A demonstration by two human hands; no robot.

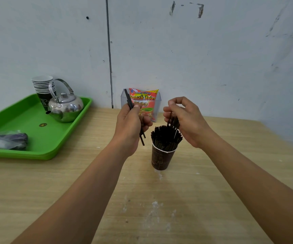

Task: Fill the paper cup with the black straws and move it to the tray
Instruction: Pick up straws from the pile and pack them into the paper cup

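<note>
A dark brown paper cup (161,160) stands upright on the wooden table (159,199), packed with black straws (163,138) that fan out above its rim. My left hand (130,127) is just left of the cup, closed around a small bundle of black straws (129,101) that sticks out above and below the fist. My right hand (186,118) hovers over the cup's right side, its fingertips pinching a few straws whose lower ends sit among those in the cup. The green tray (36,136) lies at the far left of the table.
On the tray stand a silver kettle (65,107), a stack of paper cups (42,88) and a plastic bag (4,140) with dark contents. A clear holder with a French fries snack packet (145,99) sits against the wall behind my hands.
</note>
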